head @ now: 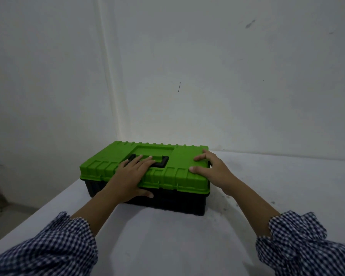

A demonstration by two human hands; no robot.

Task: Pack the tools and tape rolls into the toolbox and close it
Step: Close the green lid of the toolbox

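Observation:
A toolbox (175,202) with a black body and a bright green lid (112,156) sits on the white table, its lid down. A black handle (162,161) lies flat in a recess on top. My left hand (130,176) rests flat on the lid over the handle's left part, thumb hanging over the front edge. My right hand (211,168) presses on the lid's right end with fingers spread. No tools or tape rolls are in sight.
The white table (167,242) stretches toward me and to the right. Its left edge drops to a grey floor (6,214) with a white cable. Plain white walls (227,76) stand close behind the box.

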